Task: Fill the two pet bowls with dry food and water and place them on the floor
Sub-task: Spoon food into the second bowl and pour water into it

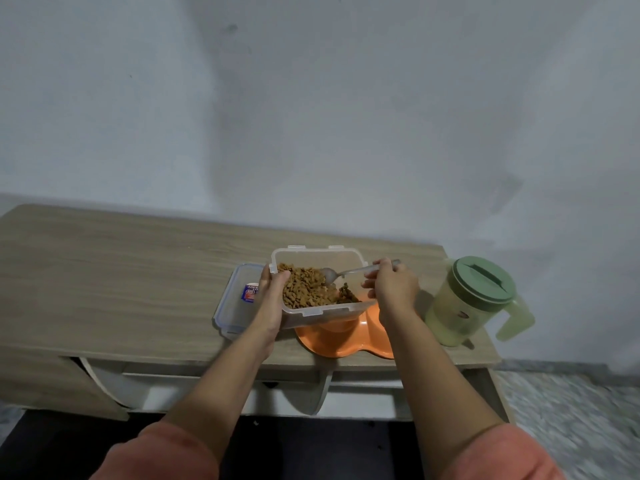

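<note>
Scooping kibble over the orange double bowl (pixel 341 341)

Left hand (pixel 272 299) grips the tilted food container (pixel 320 282); right hand (pixel 393 284) pinches a spoon (pixel 341 271), probably empty.

Dim, flat indoor light is recorded, cool grey in tone, with no glare. Broad soft shadows are seen on the wall (pixel 311 116) above the desk (pixel 104 271); a faint shadow is cast beside the green jug (pixel 471 299). Wide-angle bowing is noted along the desk's edges. The floor (pixel 571 410) at lower right is smeared by blur. Fine detail is softened throughout.
</note>
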Motion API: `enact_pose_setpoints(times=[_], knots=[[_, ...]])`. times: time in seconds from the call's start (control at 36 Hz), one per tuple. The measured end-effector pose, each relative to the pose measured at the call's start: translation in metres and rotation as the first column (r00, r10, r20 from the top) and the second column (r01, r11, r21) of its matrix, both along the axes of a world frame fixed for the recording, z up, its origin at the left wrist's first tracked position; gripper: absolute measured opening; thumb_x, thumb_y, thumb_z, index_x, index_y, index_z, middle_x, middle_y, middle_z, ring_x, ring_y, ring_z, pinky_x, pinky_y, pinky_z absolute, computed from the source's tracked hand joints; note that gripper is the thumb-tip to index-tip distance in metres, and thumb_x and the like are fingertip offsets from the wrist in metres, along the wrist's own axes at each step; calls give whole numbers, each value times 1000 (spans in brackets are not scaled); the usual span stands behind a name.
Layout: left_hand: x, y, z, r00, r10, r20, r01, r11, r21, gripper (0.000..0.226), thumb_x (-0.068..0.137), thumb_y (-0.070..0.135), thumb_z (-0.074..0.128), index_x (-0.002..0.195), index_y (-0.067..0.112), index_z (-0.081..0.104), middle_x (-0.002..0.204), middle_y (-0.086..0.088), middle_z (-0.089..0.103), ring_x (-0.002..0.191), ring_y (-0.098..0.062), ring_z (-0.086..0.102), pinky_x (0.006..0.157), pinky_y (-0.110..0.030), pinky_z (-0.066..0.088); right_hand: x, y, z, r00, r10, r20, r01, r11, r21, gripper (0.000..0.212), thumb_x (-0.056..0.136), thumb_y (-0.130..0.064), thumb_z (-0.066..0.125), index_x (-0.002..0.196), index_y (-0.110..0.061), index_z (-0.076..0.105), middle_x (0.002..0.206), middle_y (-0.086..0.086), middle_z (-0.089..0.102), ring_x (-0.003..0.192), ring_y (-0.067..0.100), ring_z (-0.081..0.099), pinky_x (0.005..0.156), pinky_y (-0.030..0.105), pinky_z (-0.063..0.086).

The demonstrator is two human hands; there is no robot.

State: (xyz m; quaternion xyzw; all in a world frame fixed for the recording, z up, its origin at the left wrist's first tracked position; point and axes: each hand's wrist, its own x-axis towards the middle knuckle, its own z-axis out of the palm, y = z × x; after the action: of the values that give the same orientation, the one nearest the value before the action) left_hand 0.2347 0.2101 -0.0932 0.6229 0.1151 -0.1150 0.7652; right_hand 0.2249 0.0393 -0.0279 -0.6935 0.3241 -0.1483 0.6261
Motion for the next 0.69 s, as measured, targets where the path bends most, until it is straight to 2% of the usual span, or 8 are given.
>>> enact_pose_setpoints(times=[0.06,0.11,0.19,0.33,0.42,0.5,0.61,0.69], knots=[[0,-1,-2,1000,-5,-11,5,1000,8,74,77,62,52,144,35,35,141,0,50,128,-22,49,107,-50,40,-1,2,-1,1000,29,-10,-27,990,137,23,99,-12,42,86,-10,60,65,6,61,52,14,58,42,21,41],[-2,-4,-2,1000,4,-16,-4,1000,16,69,82,60,50,144,34,34,141,0,50,127,-23,49,105,-50,41,0,2,-2,999,36,-16,-33,982,187,24,99,-12,43,82,-12,59,64,6,62,50,14,58,41,20,41],[-3,-6,0,1000,25,-8,-25,1000,14,58,90,54,47,142,33,36,137,-1,52,124,-23,50,99,-44,44,0,0,-2,998,57,-32,-49,977,206,23,99,-13,43,85,-10,60,65,6,64,49,13,59,39,19,41],[-6,-11,4,997,74,3,-74,997,-4,56,91,53,46,142,34,34,133,-2,54,120,-24,53,101,-52,46,2,1,-5,990,136,-43,-123,966,226,19,99,-13,43,101,-7,61,68,6,67,50,12,61,39,19,41],[-8,-16,3,995,104,6,-104,995,-2,74,79,61,49,145,35,28,141,-4,47,126,-27,49,103,-56,43,5,-1,-8,995,90,-32,-81,970,229,19,98,-11,43,100,-7,61,66,6,66,50,12,61,41,20,42],[-10,-21,0,983,181,14,-180,983,-34,70,86,54,49,148,30,25,145,-7,43,129,-30,46,106,-57,39,9,-4,-9,999,42,-12,-38,968,248,18,99,-12,43,91,-9,59,64,7,64,49,14,59,42,22,41],[-7,-24,-14,953,301,-27,-302,953,-18,87,64,72,46,142,38,28,141,-3,49,123,-29,51,101,-58,42,16,-6,-8,999,29,17,-33,963,267,20,98,-13,43,85,-10,57,66,9,64,49,15,58,38,22,39],[-10,-29,-15,911,410,-38,-412,910,-55,68,81,56,44,144,33,28,122,-3,57,110,-27,57,97,-55,48,21,-8,-7,999,38,25,-44,960,276,19,98,-13,42,86,-10,57,64,9,63,46,15,57,37,21,37]])
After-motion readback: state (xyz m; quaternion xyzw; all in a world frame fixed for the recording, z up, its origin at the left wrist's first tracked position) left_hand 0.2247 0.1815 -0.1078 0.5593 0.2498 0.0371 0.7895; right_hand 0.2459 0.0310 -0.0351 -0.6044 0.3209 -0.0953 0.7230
